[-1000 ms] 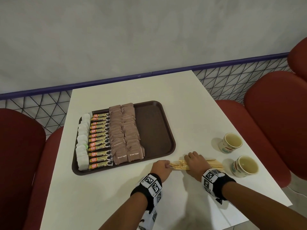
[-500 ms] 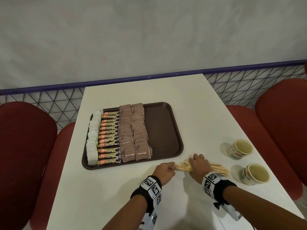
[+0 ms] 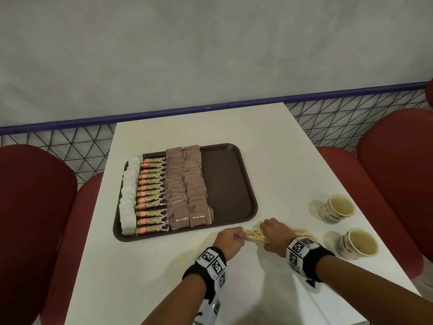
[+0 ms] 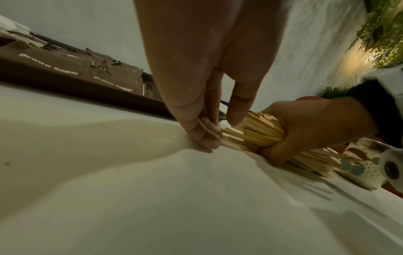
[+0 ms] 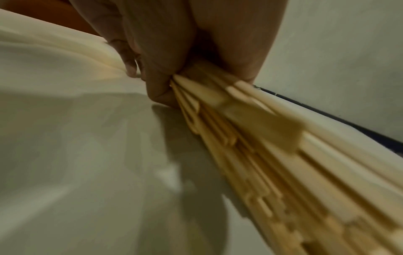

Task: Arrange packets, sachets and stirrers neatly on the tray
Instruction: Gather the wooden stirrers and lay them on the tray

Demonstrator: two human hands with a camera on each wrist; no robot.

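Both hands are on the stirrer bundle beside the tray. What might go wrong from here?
1. The stirrers sit unevenly, ends staggered in the right hand; lifting may let some slide out onto the table.
2. The left hand only pinches the tips, so the bundle may fan apart.
3. Two cups stand close by the right wrist; a sweep toward the tray could knock one.

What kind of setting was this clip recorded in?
Probably a café or canteen seating area: a white table flanked by red padded seats, a brown serving tray stocked with sugar packets and coffee sachets, and two paper cups.
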